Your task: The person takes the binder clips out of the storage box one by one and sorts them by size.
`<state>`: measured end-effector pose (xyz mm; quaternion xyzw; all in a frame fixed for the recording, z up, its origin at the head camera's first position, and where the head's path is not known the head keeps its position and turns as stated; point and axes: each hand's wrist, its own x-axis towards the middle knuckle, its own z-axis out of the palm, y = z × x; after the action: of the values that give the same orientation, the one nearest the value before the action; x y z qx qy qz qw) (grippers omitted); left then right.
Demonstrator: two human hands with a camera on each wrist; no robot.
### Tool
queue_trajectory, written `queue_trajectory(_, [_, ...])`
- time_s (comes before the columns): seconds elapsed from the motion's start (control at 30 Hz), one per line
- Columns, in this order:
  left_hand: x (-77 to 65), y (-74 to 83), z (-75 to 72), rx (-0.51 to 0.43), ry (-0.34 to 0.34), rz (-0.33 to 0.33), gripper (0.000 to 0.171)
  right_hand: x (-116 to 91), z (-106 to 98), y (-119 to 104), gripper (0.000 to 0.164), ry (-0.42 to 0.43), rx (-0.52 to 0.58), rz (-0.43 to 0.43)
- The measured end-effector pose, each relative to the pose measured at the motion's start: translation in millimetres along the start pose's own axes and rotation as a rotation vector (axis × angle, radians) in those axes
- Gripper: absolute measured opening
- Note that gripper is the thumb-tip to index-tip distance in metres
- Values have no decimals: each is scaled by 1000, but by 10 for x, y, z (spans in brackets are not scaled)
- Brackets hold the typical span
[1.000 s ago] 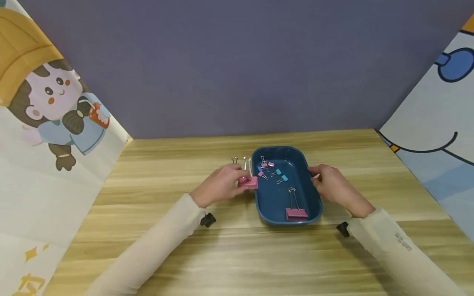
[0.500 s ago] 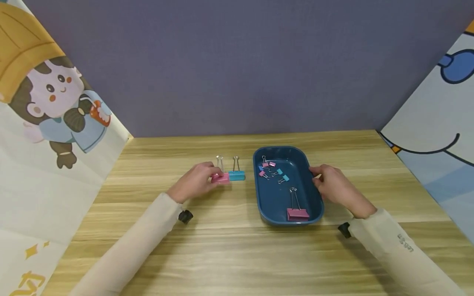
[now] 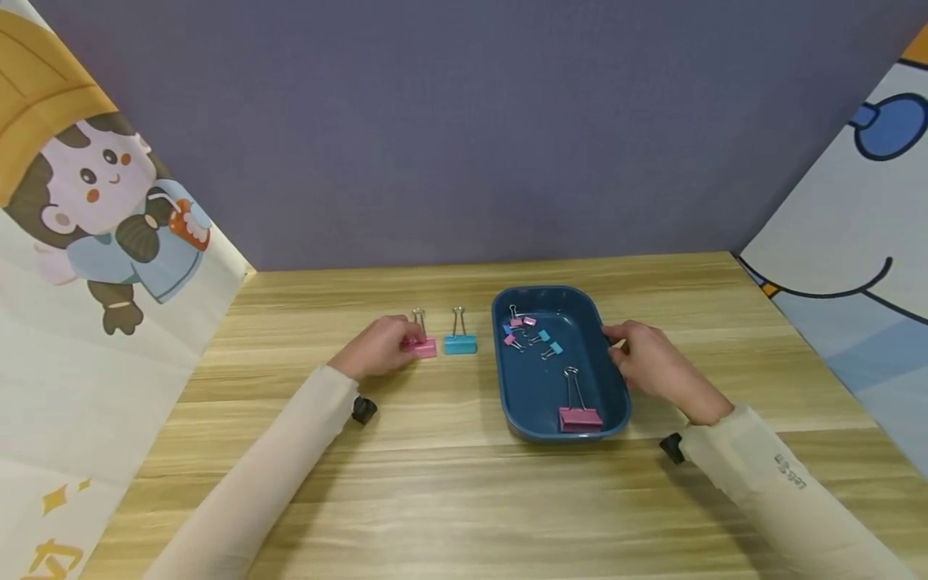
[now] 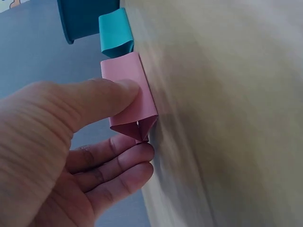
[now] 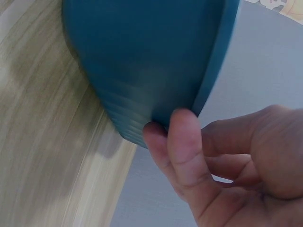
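Observation:
My left hand (image 3: 383, 346) pinches a large pink binder clip (image 4: 130, 104) at table level, with the thumb on its pink face and the fingers behind. Just to the right of it a large turquoise binder clip (image 3: 460, 345) stands with its wire handles pointing away. The dark blue tray (image 3: 516, 415) rests on the wooden table. At the tray's right side my right hand (image 3: 645, 358) grips the rim, fingertips against the outer wall in the right wrist view. Inside the tray lie a large pink clip (image 3: 580, 420) near the front and several small pink, blue and turquoise clips (image 3: 555, 349) farther back.
Wood-grained tabletop (image 3: 464, 499) extends in front of the tray and to both sides. A grey-purple panel (image 3: 464, 137) rises along the back edge. Printed cartoon panels (image 3: 145, 225) close off the left and right.
The left hand has moved left from the tray's left rim with the pink clip, now beside the turquoise one, which it had partly hidden. The right hand stays at the tray.

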<state>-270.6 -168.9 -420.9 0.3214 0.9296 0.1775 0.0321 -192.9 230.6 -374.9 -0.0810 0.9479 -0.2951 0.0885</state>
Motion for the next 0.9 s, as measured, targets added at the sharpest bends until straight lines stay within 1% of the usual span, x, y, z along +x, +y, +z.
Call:
queue_trajectory(0.23, [105, 31, 7, -37, -20, -8, 14, 2, -4, -3, 41, 2, -5, 0])
queue_trajectory(0.4, [145, 50, 15, -32, -31, -14, 15, 4, -7, -6, 42, -12, 0, 19])
queue_trajectory(0.6, [154, 84, 23, -44, -39, 2, 17, 2, -10, -9, 41, -14, 4, 19])
queue_trajectory(0.9, [121, 96, 32, -44, -2, 9, 19, -6, -7, -14, 42, -15, 19, 28])
